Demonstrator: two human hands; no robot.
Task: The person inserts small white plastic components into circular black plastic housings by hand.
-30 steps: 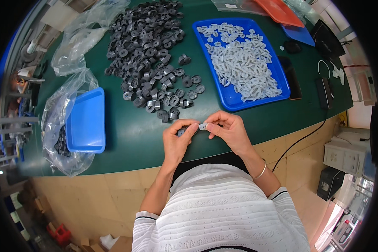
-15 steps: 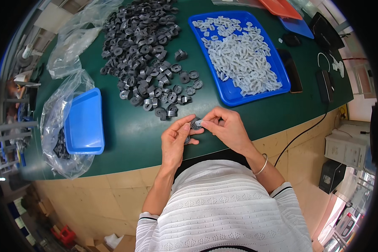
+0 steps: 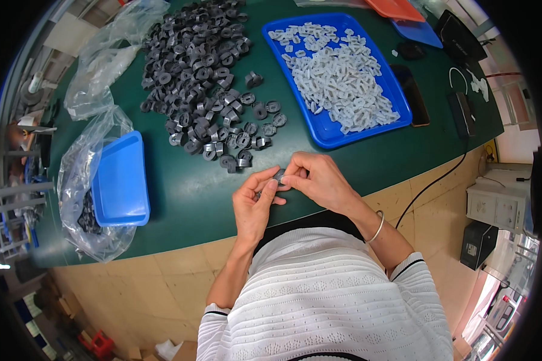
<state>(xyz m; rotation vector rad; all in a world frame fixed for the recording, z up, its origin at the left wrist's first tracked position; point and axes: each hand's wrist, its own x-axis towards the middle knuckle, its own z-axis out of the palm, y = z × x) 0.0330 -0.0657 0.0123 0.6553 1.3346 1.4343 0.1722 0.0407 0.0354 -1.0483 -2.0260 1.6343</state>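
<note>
At far left, crumpled clear plastic bagging (image 3: pixel 78 180) lies on the dark green table (image 3: pixel 186 207); I can't tell whether it is one bag or two. Against it sits one light-blue rectangular plastic tray (image 3: pixel 120 180). Next comes one heap of dark grey, ring-like plastic pieces (image 3: pixel 190 72), far too many to count, with one stray piece (image 3: pixel 253 79) just off its right side.

Nearer the person, the left hand (image 3: pixel 253 201) pinches one dark grey round plastic piece (image 3: pixel 279 174) between thumb and forefinger, above the table's near edge. The right hand (image 3: pixel 325 180) has its thumb and forefinger closed on the same piece from the right.

Beyond, one deep-blue tray (image 3: pixel 321 142) carries countless small whitish plastic parts (image 3: pixel 343 78). To its right are one dark phone (image 3: pixel 411 93) and one black oblong box (image 3: pixel 462 114).

Half a second ago a small pale plastic part showed at the right fingertips over the round piece; now those fingers mostly cover that spot, and I can't make it out.
</note>
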